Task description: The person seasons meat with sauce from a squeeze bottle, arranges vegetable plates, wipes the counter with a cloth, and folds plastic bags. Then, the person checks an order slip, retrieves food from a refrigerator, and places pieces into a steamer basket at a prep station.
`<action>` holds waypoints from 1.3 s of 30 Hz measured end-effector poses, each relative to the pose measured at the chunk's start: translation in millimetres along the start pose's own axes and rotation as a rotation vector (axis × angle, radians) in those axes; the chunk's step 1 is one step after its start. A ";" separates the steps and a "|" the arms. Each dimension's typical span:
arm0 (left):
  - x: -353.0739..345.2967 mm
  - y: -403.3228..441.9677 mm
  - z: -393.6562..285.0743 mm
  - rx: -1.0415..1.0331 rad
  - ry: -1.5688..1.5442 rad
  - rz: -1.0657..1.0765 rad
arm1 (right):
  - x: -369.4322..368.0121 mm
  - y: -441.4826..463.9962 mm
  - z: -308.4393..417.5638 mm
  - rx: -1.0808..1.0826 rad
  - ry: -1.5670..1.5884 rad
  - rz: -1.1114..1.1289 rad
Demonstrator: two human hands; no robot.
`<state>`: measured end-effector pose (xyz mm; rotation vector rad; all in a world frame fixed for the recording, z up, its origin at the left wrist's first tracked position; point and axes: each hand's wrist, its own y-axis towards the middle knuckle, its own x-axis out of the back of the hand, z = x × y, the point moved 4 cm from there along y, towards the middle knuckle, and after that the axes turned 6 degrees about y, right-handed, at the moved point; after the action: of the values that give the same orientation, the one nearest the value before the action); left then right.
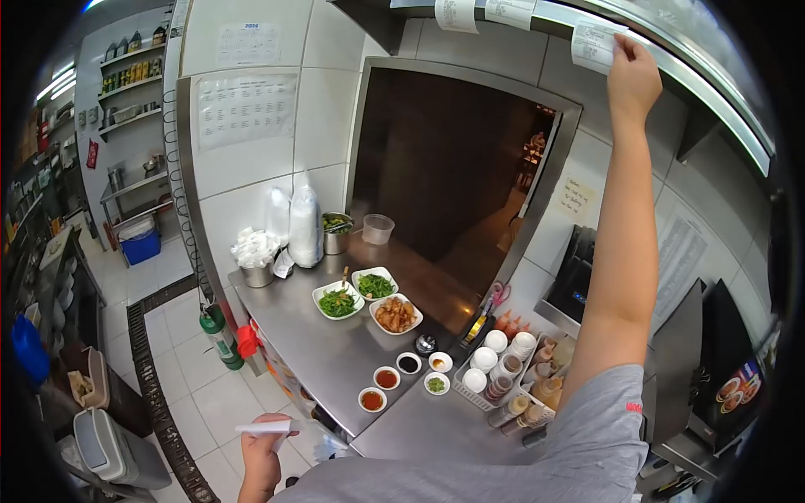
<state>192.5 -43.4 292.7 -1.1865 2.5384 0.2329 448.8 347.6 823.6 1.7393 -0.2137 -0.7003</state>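
Observation:
At the upper right my right hand (633, 80) is raised to the metal rail (553, 15), its fingers pinching the edge of a printed paper slip (594, 44). Low on the left, my left hand (262, 457) holds a folded white paper (267, 427) between thumb and fingers, beside the counter's edge. Two more slips hang from the rail, left of my right hand. On the steel counter (310, 335) stand two white bowls of greens (337, 300) and a bowl of brown food pieces (396, 314). Several small sauce cups (386, 378) sit nearer to me.
White baskets (478, 397) of bottles and lidded containers stand at the counter's right. Plastic-wrapped stacks (304, 225), a metal pot (337, 239) and a clear tub (378, 229) stand at the back. A green cylinder (220, 337) and bins (117, 448) are on the left.

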 end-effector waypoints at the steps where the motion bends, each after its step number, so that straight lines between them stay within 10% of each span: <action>1: -2.5 -0.6 -0.4 0.014 -0.015 -0.012 | -8.3 9.4 -6.8 -0.060 -0.066 0.069; 9: 19.6 -6.0 -3.6 0.007 0.031 -0.026 | -85.6 60.6 -25.1 -0.210 -0.316 0.210; 10: 27.7 -9.7 -1.7 0.017 0.038 -0.053 | -122.9 75.7 -75.6 0.189 -0.660 0.304; 11: 36.6 -13.7 -2.4 0.053 0.003 -0.075 | -147.1 91.1 -117.7 0.102 -0.567 0.321; 14: 73.6 -22.0 10.0 0.039 0.007 -0.157 | -75.5 35.9 33.9 -0.166 -0.472 -0.012; 18: 131.3 -14.9 11.1 0.056 -0.301 -0.065 | -83.9 -106.5 228.5 -0.316 0.855 0.150; 21: 155.9 5.8 -0.3 0.267 -0.738 0.340 | -58.3 -269.2 420.5 -0.420 1.060 1.442; 24: 181.4 31.1 -21.2 0.460 -0.897 0.483 | -9.5 -442.5 571.3 -0.524 1.746 2.146; 26: 220.0 49.6 -30.1 0.401 -0.745 0.445 | 9.1 -462.6 644.2 -1.057 2.033 2.377; 28: 278.1 72.4 -69.1 0.348 -0.611 0.394 | -50.2 -464.9 721.7 -1.259 2.011 2.013; 30: 339.9 93.7 -127.7 0.107 -0.269 -0.112 | -95.8 -438.8 766.2 -1.412 1.897 1.762; 34: 458.6 155.5 -188.8 -0.019 0.473 -0.291 | -155.1 -451.1 854.0 -1.169 1.871 1.646; 39: 555.5 235.8 -272.4 -0.214 0.156 -0.526 | -221.4 -495.5 895.7 -1.369 1.835 1.643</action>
<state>-382.8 -366.3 348.6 -1.9696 2.2566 0.2947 -333.9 -133.5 320.9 -0.0471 0.1729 1.6249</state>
